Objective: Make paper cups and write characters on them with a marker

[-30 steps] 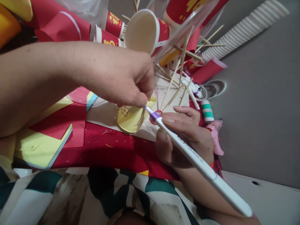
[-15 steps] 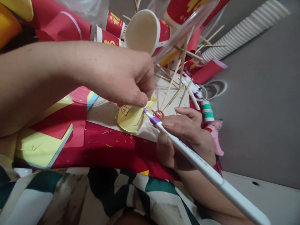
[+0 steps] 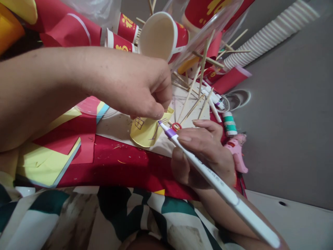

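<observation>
My left hand (image 3: 145, 86) is closed on the upper edge of a curved yellow paper piece (image 3: 145, 134), thumb pressed against it. On the paper are purple lines: a small window-like grid and some branching strokes. My right hand (image 3: 204, 152) grips a white marker (image 3: 208, 173) with a purple band, its purple tip at the paper beside my left thumb. A small red ring (image 3: 176, 127) lies just behind the marker's tip end. Beneath the yellow paper is a pale board (image 3: 114, 128); part of the paper is hidden by my left hand.
Thin wooden sticks (image 3: 191, 90) are joined and crossed behind my hands. Red paper cups (image 3: 161, 36) stand at the back. A pink glue gun (image 3: 238, 152) and a green-white roll (image 3: 230, 124) are at right; coloured paper sheets (image 3: 47, 163) lie at left.
My right hand and the marker have shifted slightly left, and the tip has moved a little up and left along the yellow paper. My left hand has hardly moved.
</observation>
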Motion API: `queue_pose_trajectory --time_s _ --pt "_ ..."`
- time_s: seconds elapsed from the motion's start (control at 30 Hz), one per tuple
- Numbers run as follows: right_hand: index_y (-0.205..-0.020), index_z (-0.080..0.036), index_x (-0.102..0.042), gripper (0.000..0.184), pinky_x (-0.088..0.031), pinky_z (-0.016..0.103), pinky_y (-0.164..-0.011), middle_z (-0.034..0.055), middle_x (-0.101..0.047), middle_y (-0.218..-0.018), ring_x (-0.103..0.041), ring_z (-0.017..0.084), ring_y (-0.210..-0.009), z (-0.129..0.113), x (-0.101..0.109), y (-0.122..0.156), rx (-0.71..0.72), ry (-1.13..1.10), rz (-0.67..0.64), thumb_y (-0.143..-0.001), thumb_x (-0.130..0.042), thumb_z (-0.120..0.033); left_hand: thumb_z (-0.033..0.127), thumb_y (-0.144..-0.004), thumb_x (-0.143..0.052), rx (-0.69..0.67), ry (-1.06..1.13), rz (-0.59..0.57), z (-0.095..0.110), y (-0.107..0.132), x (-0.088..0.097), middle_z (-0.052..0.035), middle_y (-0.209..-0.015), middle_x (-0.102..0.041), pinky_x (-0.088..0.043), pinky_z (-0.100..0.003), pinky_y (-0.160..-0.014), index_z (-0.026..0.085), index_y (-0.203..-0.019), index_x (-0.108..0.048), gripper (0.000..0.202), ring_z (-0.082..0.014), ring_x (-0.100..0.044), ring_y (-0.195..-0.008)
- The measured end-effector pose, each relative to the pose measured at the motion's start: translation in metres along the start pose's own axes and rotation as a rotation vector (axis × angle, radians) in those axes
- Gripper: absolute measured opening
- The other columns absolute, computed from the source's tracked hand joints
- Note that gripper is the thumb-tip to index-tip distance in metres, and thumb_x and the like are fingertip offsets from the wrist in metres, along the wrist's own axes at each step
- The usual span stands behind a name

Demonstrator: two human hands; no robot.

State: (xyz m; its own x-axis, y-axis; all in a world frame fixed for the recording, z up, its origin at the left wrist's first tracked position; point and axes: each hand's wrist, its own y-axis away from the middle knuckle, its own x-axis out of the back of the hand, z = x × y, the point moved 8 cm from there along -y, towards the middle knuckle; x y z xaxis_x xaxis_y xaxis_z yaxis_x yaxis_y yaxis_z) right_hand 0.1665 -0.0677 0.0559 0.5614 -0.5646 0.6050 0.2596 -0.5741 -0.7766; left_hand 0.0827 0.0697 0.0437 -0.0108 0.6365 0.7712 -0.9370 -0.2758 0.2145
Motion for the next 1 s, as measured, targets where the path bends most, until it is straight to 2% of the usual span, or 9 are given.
queue_pose_trajectory --time_s 0.13,0.3,0.43,0.63,0.77,1.0 --pt "-0.098 -0.028 -0.057 0.021 -0.055 0.043 -0.088 -0.0041 -0.074 -0.076 -0.072 0.016 -0.062 0.0002 -0.0036 -0.0001 -0.003 0.011 -0.016 -0.085 -0.062 -0.012 0.044 -0.087 -0.039 -0.002 0.001 -0.012 0.0004 -0.0003 -0.0008 0.0048 -0.067 -0.051 -0.051 -0.028 -0.079 0.012 -0.093 -0.067 0.043 -0.02 -0.07 -0.092" --pt "-0.096 -0.026 -0.058 0.019 -0.054 0.041 -0.088 -0.0059 -0.071 -0.073 -0.07 0.013 -0.061 0.0006 -0.0021 0.003 0.005 0.017 0.069 -0.083 -0.062 -0.013 0.041 -0.087 -0.039 0.028 -0.009 -0.021 -0.0019 -0.0006 -0.0019 0.0047 -0.066 -0.05 -0.051 -0.029 -0.078 0.011 -0.096 -0.068 0.042 -0.0199 -0.069 -0.09" --pt "-0.095 -0.027 -0.058 0.019 -0.053 0.04 -0.088 -0.0063 -0.071 -0.073 -0.069 0.013 -0.06 0.0019 -0.0031 0.004 0.002 0.003 0.071 -0.082 -0.062 -0.013 0.04 -0.088 -0.041 0.01 0.001 0.004 0.0017 -0.0007 0.0006 0.0048 -0.068 -0.051 -0.052 -0.03 -0.08 0.011 -0.097 -0.067 0.039 -0.0202 -0.069 -0.091" --pt "-0.093 -0.027 -0.057 0.02 -0.054 0.041 -0.087 -0.0066 -0.07 -0.071 -0.067 0.013 -0.057 0.0023 -0.0004 0.0034 0.01 0.012 0.058 -0.08 -0.063 -0.013 0.036 -0.088 -0.046 0.174 0.028 -0.025 -0.0057 -0.0011 -0.0007 0.0028 -0.077 -0.056 -0.052 -0.033 -0.086 0.011 -0.096 -0.066 0.034 -0.0245 -0.068 -0.103" --pt "-0.092 -0.026 -0.057 0.017 -0.054 0.041 -0.087 -0.0072 -0.069 -0.07 -0.067 0.013 -0.056 0.0018 0.001 0.0034 0.01 0.011 0.04 -0.08 -0.063 -0.014 0.042 -0.087 -0.042 0.125 0.062 -0.023 -0.0056 -0.0013 -0.0027 0.0043 -0.074 -0.051 -0.052 -0.033 -0.086 0.012 -0.097 -0.066 0.04 -0.0264 -0.068 -0.108" --pt "-0.092 -0.027 -0.055 0.02 -0.053 0.041 -0.085 -0.0058 -0.073 -0.071 -0.07 0.015 -0.058 -0.0054 -0.0021 -0.0015 0.036 0.051 -0.026 -0.083 -0.063 -0.011 0.041 -0.087 -0.042 -0.002 0.004 0.002 0.0015 0.0003 0.0001 0.0031 -0.068 -0.053 -0.051 -0.028 -0.079 0.012 -0.095 -0.066 0.039 -0.0216 -0.069 -0.094"
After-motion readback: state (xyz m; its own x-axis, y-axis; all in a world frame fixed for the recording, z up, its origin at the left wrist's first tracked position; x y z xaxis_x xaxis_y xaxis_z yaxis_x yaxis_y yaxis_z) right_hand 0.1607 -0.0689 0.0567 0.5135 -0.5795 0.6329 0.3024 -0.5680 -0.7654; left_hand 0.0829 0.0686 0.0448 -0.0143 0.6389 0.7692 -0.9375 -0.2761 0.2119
